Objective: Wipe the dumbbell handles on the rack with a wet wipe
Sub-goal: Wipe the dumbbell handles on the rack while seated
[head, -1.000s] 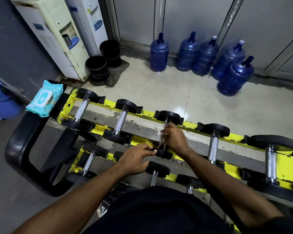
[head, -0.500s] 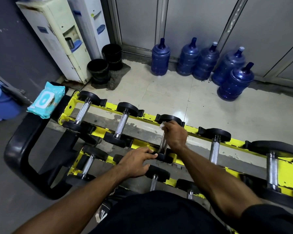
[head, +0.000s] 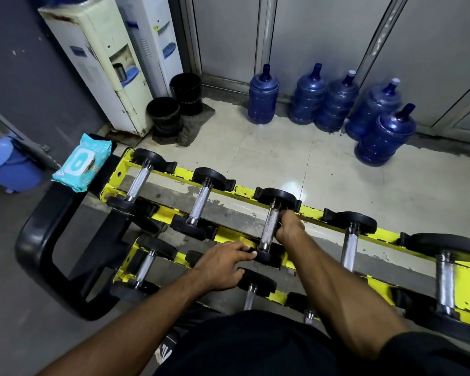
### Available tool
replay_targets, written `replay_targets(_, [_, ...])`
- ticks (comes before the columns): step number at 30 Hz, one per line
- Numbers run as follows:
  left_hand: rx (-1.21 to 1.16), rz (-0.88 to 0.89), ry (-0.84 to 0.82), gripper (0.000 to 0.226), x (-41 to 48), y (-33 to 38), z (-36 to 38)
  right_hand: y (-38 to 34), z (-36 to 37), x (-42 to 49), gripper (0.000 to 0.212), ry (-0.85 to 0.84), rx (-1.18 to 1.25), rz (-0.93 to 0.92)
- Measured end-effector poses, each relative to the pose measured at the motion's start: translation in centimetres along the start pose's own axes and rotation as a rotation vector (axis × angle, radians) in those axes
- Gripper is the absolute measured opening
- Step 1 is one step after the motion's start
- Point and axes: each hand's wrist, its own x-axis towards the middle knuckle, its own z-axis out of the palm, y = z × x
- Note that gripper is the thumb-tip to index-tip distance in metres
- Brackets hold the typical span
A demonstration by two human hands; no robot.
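A yellow rack holds several black-headed dumbbells with knurled steel handles on two tiers. My right hand is curled against the right side of the third upper dumbbell's handle, near its far end. The wet wipe is hidden inside that hand. My left hand rests with fairly straight fingers on the near black head of the same dumbbell. To the left on the top tier lie two more dumbbells, and others lie to the right.
A teal pack of wipes lies on the rack's black end frame at the left. Behind stand two water dispensers, two black buckets and several blue water jugs. A blue bucket sits far left.
My right hand slid from the handle's near end up to its far end, then shifted to the handle's right side. The white wipe no longer shows. My left hand stayed on the near head.
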Motion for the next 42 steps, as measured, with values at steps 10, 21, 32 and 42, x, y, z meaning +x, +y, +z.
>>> replay_targets(10, [-0.010,-0.023,0.010,0.053,0.1,0.2,-0.3,1.2,-2.3,-0.1,0.029,0.004,-1.276,-1.237])
replay_targets(21, [-0.076,-0.122,-0.061,0.057,-0.3,1.4,-0.3,1.4,-5.4,-2.1,0.012,-0.188,-1.147,-1.099])
replay_targets(32, [-0.667,-0.257,0.250,0.048,0.9,5.8,0.0,1.5,-12.0,-8.6,0.014,-0.483,-0.314,-0.315])
replay_targets(42, [-0.791,-0.157,0.273,0.022,-1.4,10.6,1.2,2.3,-17.0,-13.6,0.006,-0.298,-0.306,-0.407])
